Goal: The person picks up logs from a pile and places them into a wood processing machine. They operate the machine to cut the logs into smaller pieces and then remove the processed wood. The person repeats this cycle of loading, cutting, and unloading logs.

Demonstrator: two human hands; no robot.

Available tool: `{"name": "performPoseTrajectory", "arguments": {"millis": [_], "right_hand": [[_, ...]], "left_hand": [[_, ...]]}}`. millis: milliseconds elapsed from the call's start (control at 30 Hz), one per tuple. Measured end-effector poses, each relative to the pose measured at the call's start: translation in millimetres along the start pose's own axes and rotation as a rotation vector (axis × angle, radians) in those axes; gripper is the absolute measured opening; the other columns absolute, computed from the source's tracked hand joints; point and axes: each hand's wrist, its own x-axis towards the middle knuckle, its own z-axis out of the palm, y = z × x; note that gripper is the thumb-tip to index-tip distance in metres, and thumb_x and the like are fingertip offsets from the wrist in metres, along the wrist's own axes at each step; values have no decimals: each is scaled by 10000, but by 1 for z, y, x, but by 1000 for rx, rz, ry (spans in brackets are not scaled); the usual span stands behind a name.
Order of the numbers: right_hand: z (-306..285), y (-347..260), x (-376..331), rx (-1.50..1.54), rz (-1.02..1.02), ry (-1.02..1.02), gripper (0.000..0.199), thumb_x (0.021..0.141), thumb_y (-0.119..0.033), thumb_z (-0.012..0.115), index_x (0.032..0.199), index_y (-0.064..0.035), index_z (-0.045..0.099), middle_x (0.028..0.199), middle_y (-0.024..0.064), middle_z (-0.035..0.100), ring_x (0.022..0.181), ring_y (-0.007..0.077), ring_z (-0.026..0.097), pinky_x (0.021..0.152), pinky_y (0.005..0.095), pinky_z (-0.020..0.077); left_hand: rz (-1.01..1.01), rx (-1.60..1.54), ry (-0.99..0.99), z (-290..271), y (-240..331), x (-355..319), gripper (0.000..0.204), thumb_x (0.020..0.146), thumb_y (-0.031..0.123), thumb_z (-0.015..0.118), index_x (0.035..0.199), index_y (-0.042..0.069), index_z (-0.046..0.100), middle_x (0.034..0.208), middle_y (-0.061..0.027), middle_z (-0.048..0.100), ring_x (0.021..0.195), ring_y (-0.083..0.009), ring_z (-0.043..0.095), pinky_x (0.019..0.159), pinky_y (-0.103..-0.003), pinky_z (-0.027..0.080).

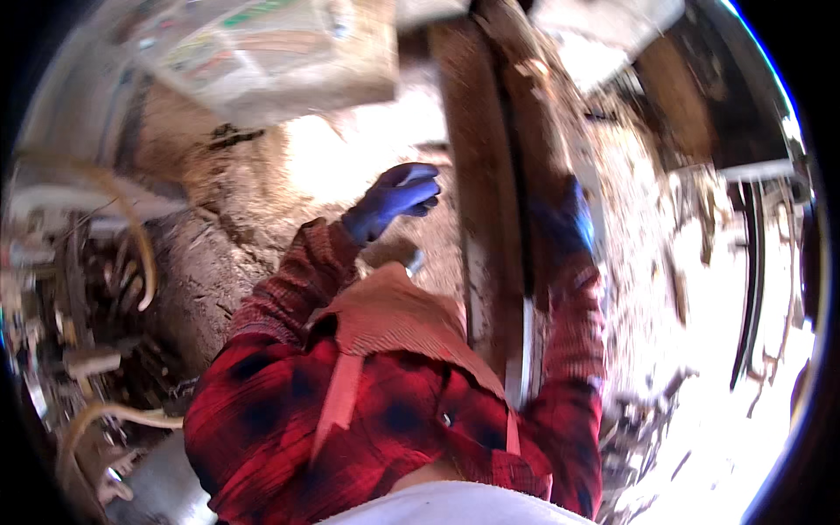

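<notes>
My left hand [398, 199], in a blue glove, hovers left of a long brown timber [477, 149]. Its fingers are loosely curved and apart, with nothing seen in them. My right hand [567, 220], gloved in blue too, is against the right side of a second, rougher length of wood [535, 122]. Motion blur hides how its fingers lie. The two lengths run side by side away from me, a dark gap between them. A pinkish-brown apron [394, 319] covers my front, over a red and black checked shirt [402, 402].
A large pale box or sack with coloured printing [271, 70] stands at the far left. Brown dusty ground [201, 280] lies below it. Cluttered scraps [131, 363] and a curved tan hose [131, 411] are at left. Long dark strips [751, 280] lie at right, near a dark panel [726, 96].
</notes>
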Motion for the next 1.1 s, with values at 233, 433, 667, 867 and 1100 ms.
{"name": "performPoseTrajectory", "arguments": {"millis": [233,433,667,867,1100], "right_hand": [[-5,33,-32,524,-313,255,768,794,-183,726,1433,-76,313,1377,162,440,1138,311,502,964,374,415],[-93,66,-170,367,-246,653,580,892,-84,566,1409,4,319,1368,181,443,1158,299,515,948,382,436],[-142,218,-374,133,125,872,555,862,-72,591,1359,32,368,1256,184,538,1112,250,547,904,342,476],[-69,242,-530,-84,147,180,1001,547,-236,871,1386,-44,360,1237,218,533,1158,395,508,984,426,427],[-50,276,-551,-212,26,72,1047,527,-417,851,1387,-81,356,1109,193,601,1002,359,591,846,438,477]], "left_hand": [[1023,61,477,-122,199,24,413,935,316,489,1237,37,527,1136,-139,621,990,-263,626,833,-386,507],[810,461,548,-258,303,106,256,915,282,492,1075,99,571,965,-110,635,817,-230,628,650,-307,466],[383,2752,814,-419,447,54,311,944,140,361,1171,129,573,1157,-130,590,1035,-260,595,869,-377,487],[1003,1252,811,-155,78,50,210,896,110,408,941,68,609,980,-99,621,877,-206,594,768,-319,484],[270,98,41,227,-189,-217,245,904,96,514,1112,5,605,950,-98,649,840,-163,614,715,-278,494]]}}
